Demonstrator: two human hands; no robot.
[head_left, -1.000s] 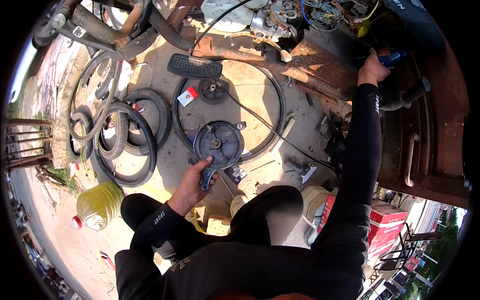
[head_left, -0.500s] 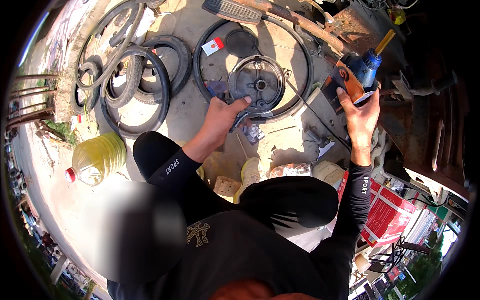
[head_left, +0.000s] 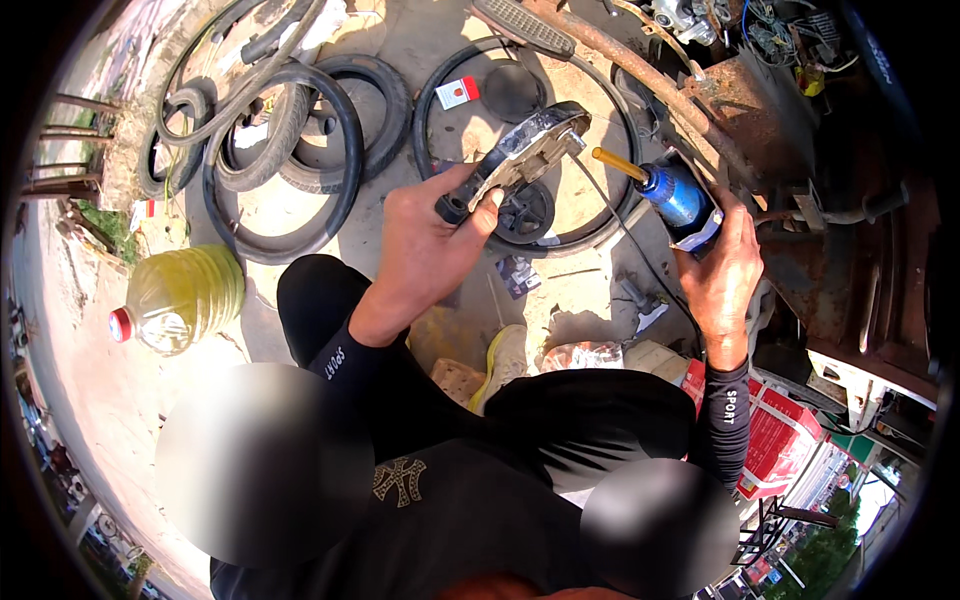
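Note:
My left hand grips a round dark metal plate by its lever end, tilted nearly on edge, with a pale inner face and a stub showing. My right hand is wrapped round a torn carton holding a blue bottle, whose long yellow nozzle points up and left toward the plate, apart from it. Beneath the plate a round spoked black part lies inside a large thin ring. A dark cable runs between my hands toward the lower right.
Tyres and tubes lie at left, above a yellow-liquid jug. A red-white packet lies by a black pedal pad. Rusty metal and parts fill the upper right; a brown cabinet and red cartons are at right.
My right hand has brought the bottle in its carton from the far right toward the middle, nozzle now tipped left. My left hand has lifted the plate and turned it nearly on edge.

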